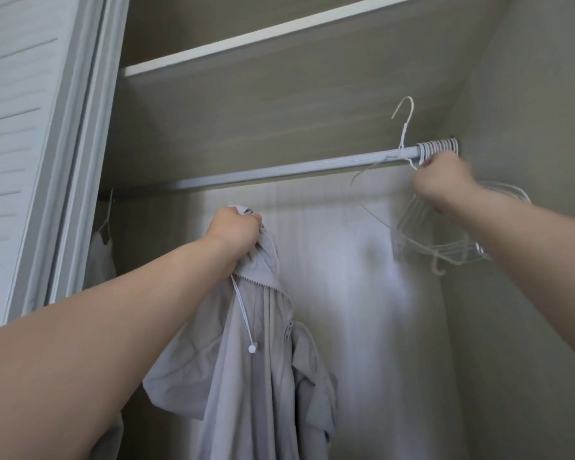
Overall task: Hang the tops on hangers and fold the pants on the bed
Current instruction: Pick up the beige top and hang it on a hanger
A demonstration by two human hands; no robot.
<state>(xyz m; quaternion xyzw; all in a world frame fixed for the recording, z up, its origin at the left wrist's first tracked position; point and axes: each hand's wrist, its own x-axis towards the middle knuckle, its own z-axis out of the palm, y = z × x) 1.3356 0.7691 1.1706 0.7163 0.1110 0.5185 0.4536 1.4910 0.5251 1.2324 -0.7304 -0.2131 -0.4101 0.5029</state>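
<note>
Left hand (234, 232) grips grey hoodie (263, 376) by the collar, garment hanging below the fist; right hand (442, 184) pinches white hanger (403, 136) at rod (279, 171).

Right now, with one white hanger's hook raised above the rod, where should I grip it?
Probably the twisted neck just under the hook of the lifted hanger, coming from the front, below the rod: the hook stands clear above it, while its shoulders hang low beside the bunched hangers.

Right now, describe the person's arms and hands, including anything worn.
The left arm and right arm are bare in frame: no sleeves or watch. The left hand and right hand wear no gloves or visible rings; the right is blurred.
</note>
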